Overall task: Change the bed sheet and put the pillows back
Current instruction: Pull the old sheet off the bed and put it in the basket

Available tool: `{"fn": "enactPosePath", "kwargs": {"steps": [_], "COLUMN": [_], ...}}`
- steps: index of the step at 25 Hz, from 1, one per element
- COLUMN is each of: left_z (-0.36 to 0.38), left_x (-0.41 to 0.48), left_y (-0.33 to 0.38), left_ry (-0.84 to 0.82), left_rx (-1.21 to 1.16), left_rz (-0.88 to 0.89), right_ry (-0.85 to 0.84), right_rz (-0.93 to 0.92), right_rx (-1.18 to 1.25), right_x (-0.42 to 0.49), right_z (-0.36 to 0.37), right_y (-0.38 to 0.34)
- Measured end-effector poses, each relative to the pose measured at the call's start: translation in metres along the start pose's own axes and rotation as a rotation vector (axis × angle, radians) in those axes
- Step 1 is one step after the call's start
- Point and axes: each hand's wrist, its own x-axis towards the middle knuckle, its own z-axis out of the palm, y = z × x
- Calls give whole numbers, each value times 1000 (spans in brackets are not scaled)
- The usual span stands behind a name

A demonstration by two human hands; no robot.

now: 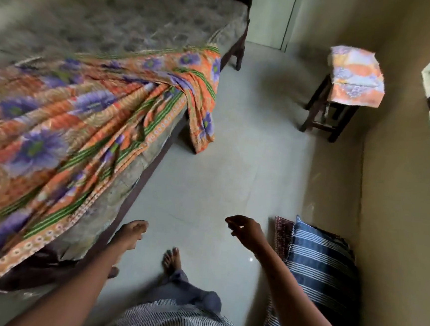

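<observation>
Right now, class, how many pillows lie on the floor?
2: a blue striped pillow by the right wall, a dark red pillow against its left edge; more may be hidden.

The bed sheet (55,128) is blurred and cut off by the left edge.

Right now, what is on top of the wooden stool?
A folded orange-and-purple floral cloth drapes over the wooden stool; its seat, and anything beneath the cloth, is hidden.
</observation>
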Motion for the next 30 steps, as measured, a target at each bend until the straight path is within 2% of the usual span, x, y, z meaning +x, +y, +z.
{"fn": "enactPosePath", "kwargs": {"steps": [4,8,11,17,19,23,26,30], "left_z": [-64,-125,-164,-212,-227,-237,-232,-221], "left_x": [77,136,173,288,341,413,463,506], "left_y": [69,120,156,257,302,382,418,416], "left_ry": [20,122,127,142,153,110,112,71], "left_rx": [-122,-152,-160,-155,-117,-39,-85,-156], "left_rz": [84,178,200,281,289,279,196,58], "right_ry": [-6,-52,-92,-96,-53,42,25,125], "right_rz": [-60,-22,15,6,-33,-129,-31,-17], "right_rx": [132,331,496,514,385,-212,-374,-614], "right_x": [79,148,196,341,419,566,644,691], "right_z": [0,7,7,-20,-33,-43,-34,-21], "right_y": [-118,-210,-260,-355,-389,-424,-421,-415]}}
